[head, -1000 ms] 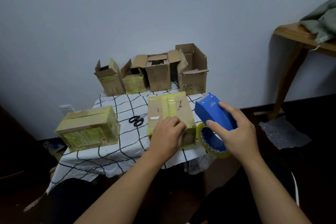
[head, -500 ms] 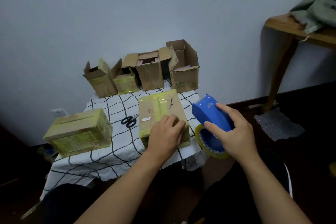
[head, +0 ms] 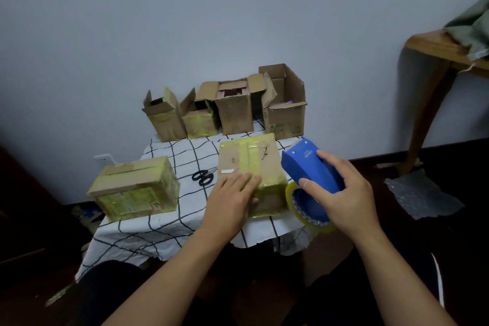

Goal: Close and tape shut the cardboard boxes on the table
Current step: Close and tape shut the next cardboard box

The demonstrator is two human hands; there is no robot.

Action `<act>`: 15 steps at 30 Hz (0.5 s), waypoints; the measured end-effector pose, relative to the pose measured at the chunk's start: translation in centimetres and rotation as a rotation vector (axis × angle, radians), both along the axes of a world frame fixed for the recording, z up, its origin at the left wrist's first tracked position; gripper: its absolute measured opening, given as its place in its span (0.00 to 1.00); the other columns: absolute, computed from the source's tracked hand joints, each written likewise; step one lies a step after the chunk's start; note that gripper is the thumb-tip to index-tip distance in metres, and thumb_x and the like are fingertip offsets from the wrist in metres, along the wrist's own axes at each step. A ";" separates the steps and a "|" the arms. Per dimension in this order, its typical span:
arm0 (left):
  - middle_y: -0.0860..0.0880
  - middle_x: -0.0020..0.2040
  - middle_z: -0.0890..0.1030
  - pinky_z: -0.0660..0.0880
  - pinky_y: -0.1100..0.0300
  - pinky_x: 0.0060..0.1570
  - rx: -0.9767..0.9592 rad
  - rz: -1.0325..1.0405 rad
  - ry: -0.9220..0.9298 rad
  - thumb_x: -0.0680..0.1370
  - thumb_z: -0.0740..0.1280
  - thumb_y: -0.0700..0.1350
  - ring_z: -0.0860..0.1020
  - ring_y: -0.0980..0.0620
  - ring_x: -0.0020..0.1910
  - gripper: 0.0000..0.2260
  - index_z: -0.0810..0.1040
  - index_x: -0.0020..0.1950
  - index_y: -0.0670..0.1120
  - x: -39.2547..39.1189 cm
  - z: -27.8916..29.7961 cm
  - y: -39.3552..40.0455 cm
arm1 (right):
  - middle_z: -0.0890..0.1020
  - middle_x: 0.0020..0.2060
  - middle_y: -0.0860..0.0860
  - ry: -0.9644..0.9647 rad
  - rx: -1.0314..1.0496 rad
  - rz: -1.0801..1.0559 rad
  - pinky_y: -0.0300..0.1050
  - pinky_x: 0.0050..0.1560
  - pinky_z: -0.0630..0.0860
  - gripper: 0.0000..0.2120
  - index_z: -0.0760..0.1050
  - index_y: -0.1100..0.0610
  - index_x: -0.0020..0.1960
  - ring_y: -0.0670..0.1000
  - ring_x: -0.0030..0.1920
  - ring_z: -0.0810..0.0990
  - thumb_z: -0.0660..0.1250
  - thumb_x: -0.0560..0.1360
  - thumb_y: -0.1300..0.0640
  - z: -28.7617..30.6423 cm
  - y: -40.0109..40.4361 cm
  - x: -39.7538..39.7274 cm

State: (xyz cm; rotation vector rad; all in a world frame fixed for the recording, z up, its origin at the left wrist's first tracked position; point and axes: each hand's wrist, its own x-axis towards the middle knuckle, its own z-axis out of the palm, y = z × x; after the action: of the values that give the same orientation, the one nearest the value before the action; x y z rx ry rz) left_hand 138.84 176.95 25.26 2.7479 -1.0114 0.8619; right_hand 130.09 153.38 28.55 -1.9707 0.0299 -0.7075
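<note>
Taped box [head: 254, 167] at frame centre, pressed flat by left hand [head: 232, 204], fingers straight; right hand [head: 344, 193] gripping blue tape dispenser [head: 309, 169] just beside.

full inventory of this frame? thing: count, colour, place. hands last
open cardboard boxes: 4, brown, some with yellowish tape, back row by the wall
taped box: 1, brown with yellowish tape, table centre
closed box: 1, brown with yellowish tape, table's left edge
scissors: 1, black, between those two
tape dispenser: 1, blue, yellowish roll, right of taped box
tablecloth: 1, white, black grid
wooden table: 1, brown, far right
bubble wrap: 1, grey, floor right
left hand: flat on taped box
right hand: grips tape dispenser
</note>
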 end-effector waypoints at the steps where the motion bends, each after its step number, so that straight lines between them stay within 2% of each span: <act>1: 0.45 0.60 0.82 0.70 0.52 0.58 -0.016 -0.007 -0.008 0.75 0.70 0.49 0.80 0.43 0.58 0.18 0.79 0.64 0.46 0.1 0.4 0.2 | 0.74 0.54 0.35 -0.014 -0.001 0.005 0.33 0.46 0.70 0.27 0.74 0.40 0.64 0.34 0.55 0.73 0.78 0.67 0.46 0.5 0.2 0.3; 3: 0.46 0.62 0.81 0.73 0.51 0.59 -0.068 -0.011 -0.018 0.78 0.63 0.50 0.79 0.44 0.60 0.18 0.77 0.66 0.46 0.5 1.7 0.9 | 0.74 0.54 0.33 -0.044 -0.005 0.015 0.30 0.47 0.69 0.27 0.74 0.40 0.64 0.32 0.54 0.72 0.78 0.67 0.48 1.5 0.4 1.1; 5: 0.46 0.63 0.80 0.75 0.50 0.57 -0.122 0.002 -0.061 0.77 0.66 0.48 0.78 0.44 0.60 0.18 0.77 0.66 0.46 1.0 3.8 2.0 | 0.74 0.53 0.33 -0.067 -0.016 0.027 0.31 0.48 0.69 0.26 0.74 0.41 0.63 0.32 0.53 0.73 0.78 0.68 0.49 2.7 0.8 2.1; 8: 0.46 0.61 0.81 0.76 0.51 0.52 -0.152 0.065 -0.129 0.74 0.73 0.44 0.79 0.44 0.57 0.19 0.78 0.65 0.45 2.6 7.8 4.6 | 0.75 0.53 0.34 -0.090 -0.012 0.050 0.37 0.50 0.72 0.26 0.75 0.43 0.64 0.40 0.52 0.74 0.79 0.69 0.50 4.6 1.9 4.0; 11: 0.46 0.60 0.81 0.76 0.50 0.49 -0.126 0.150 -0.159 0.74 0.73 0.43 0.80 0.42 0.55 0.19 0.78 0.64 0.45 4.7 11.0 7.8 | 0.77 0.57 0.43 -0.113 -0.006 0.088 0.39 0.51 0.73 0.27 0.75 0.45 0.66 0.48 0.56 0.76 0.78 0.69 0.51 6.5 3.7 6.0; 15: 0.45 0.60 0.81 0.73 0.48 0.51 -0.087 0.320 -0.128 0.75 0.72 0.47 0.78 0.40 0.55 0.20 0.76 0.67 0.47 7.3 13.7 11.7 | 0.78 0.58 0.44 -0.120 0.004 0.132 0.49 0.56 0.77 0.26 0.75 0.41 0.64 0.50 0.60 0.76 0.79 0.68 0.49 8.4 6.6 8.7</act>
State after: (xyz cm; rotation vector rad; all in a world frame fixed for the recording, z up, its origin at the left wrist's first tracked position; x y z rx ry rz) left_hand 146.10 188.64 38.96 2.8536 -0.5391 1.1083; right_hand 138.83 159.94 37.00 -1.9033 -0.1697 -0.7367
